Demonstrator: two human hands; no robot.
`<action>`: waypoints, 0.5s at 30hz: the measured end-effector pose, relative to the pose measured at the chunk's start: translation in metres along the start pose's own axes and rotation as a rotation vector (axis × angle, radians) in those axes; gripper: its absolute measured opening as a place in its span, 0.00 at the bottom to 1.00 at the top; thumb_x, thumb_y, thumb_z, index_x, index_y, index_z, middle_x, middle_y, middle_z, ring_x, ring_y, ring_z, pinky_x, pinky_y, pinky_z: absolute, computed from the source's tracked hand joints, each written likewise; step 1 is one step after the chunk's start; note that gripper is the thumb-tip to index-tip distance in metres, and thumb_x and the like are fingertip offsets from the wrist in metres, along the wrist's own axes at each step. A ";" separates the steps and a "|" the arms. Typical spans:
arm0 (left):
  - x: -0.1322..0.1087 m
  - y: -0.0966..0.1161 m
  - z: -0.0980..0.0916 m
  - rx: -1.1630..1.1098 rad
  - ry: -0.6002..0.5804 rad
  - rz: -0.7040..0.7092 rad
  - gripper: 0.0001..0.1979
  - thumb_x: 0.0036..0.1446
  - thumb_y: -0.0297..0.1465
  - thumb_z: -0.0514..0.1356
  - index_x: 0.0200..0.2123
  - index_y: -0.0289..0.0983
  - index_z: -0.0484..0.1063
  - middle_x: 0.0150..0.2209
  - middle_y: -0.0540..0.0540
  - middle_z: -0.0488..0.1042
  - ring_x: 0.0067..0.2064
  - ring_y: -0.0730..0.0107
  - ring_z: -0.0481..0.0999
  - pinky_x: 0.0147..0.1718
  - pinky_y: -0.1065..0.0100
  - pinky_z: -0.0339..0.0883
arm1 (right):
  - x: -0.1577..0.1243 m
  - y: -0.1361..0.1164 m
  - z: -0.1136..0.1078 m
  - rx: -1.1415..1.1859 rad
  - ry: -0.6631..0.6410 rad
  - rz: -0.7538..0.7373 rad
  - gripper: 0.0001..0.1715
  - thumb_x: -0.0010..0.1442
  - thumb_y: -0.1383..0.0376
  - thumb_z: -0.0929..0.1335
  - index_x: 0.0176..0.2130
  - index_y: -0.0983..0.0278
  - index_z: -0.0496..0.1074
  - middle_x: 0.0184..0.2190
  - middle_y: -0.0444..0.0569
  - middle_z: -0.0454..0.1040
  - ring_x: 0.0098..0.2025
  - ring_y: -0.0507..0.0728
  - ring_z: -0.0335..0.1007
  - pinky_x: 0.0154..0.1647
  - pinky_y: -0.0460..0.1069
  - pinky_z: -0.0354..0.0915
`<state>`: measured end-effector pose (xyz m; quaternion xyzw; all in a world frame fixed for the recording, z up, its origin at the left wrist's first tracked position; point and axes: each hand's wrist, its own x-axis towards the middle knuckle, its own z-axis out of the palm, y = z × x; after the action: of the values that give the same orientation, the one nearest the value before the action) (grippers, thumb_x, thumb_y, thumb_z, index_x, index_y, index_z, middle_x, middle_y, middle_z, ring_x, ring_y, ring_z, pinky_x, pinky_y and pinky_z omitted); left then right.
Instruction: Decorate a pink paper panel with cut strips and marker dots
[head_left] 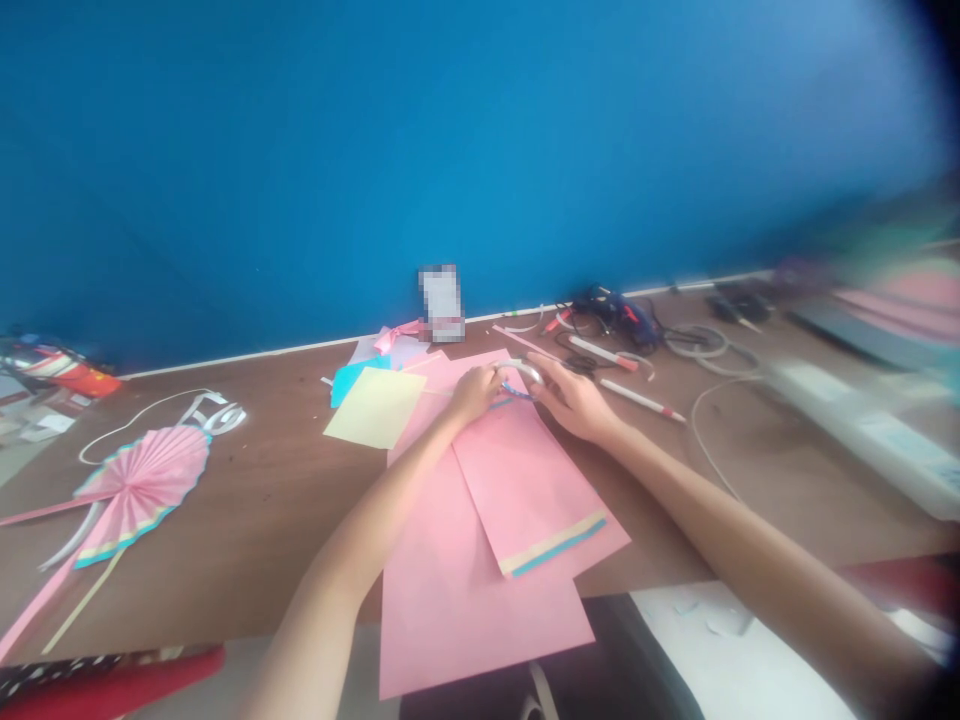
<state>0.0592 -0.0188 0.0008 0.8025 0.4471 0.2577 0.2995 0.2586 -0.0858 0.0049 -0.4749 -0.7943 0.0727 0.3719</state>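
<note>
1. Bare forearms [337, 560] reach up from the bottom edge of the frame toward the middle of a brown wooden desk [262, 510]. A red cloth [112, 685] lies along the lower left edge, and a white sheet [720, 650] sits at lower right.
2. Both hands meet just above centre, over the pink paper. The left hand [472, 393] is curled around one side of a small curved loop [519, 374], and the right hand [570, 398] has its fingers bent over the other side, so both grip it. The loop looks pale and glossy, with a blue strip [514, 392] near its lower edge; its material is too small to tell.
3. Beneath the hands, a narrower pink sheet [525, 480] with a yellow-and-blue band [553, 545] overlaps a large pink sheet [480, 620].
4. Left of the hands lie a pale yellow sheet [373, 407] and a blue paper piece [351, 382], with a pink bow [397, 336] beyond them.
5. At the left, a pleated pink paper fan [142, 490] lies beside a white looped strip [214, 413].
6. Upper right of the hands, a dark glue gun [615, 316] sits among cables, near two white-and-red sticks [641, 400].
7. A blue wall [450, 150] fills the top of the frame.
</note>
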 end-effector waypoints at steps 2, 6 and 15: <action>0.001 -0.001 0.000 0.066 0.012 0.029 0.20 0.65 0.38 0.43 0.33 0.35 0.71 0.26 0.48 0.73 0.28 0.71 0.73 0.29 0.72 0.62 | 0.000 -0.001 0.001 0.023 -0.001 0.018 0.22 0.67 0.58 0.60 0.58 0.61 0.64 0.40 0.51 0.76 0.35 0.56 0.73 0.39 0.49 0.66; 0.002 -0.003 0.000 0.174 0.036 0.077 0.19 0.64 0.36 0.43 0.32 0.36 0.71 0.26 0.48 0.73 0.30 0.69 0.72 0.30 0.71 0.59 | -0.001 -0.002 0.006 0.048 0.055 0.007 0.18 0.67 0.59 0.61 0.53 0.62 0.67 0.37 0.51 0.77 0.35 0.56 0.73 0.36 0.48 0.65; 0.001 -0.002 -0.002 0.184 -0.021 0.053 0.23 0.65 0.42 0.42 0.37 0.36 0.73 0.29 0.47 0.75 0.33 0.66 0.73 0.35 0.68 0.61 | -0.002 -0.007 0.002 0.101 0.085 0.094 0.09 0.65 0.58 0.62 0.41 0.61 0.63 0.29 0.46 0.73 0.23 0.52 0.66 0.27 0.46 0.59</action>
<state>0.0571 -0.0165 0.0015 0.8409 0.4442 0.2151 0.2222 0.2529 -0.0909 0.0058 -0.4952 -0.7499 0.1098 0.4247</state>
